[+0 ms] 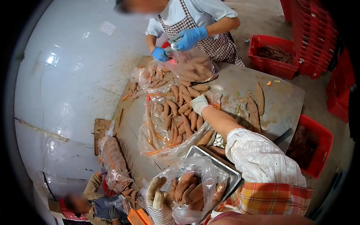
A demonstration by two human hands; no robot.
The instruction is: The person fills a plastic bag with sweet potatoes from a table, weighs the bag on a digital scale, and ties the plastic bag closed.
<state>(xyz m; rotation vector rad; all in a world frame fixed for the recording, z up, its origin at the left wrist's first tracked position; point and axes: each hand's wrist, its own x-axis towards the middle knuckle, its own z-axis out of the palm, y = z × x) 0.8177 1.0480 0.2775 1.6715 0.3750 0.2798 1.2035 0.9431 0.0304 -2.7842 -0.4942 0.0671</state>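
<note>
My left hand [159, 202], in a striped white glove with soiled fingertips, is closed at the left side of a clear plastic bag [208, 168] and grips its edge. Several reddish-brown sweet potatoes [191, 191] lie inside this bag, which rests on a metal tray [235, 176]. Stretched forward over the table, my right hand [200, 104] wears a matching glove. Its fingers curl down onto a sweet potato at the right edge of a loose pile [182, 116]; the fingertips are partly hidden.
Opposite me, a person in blue gloves [189, 38] holds a filled plastic bag [195, 67]. Another person [99, 193] works at the lower left near a long packed bag [112, 161]. Larger sweet potatoes [254, 114] lie on the metal table [287, 99]. Red crates [322, 137] stand at right.
</note>
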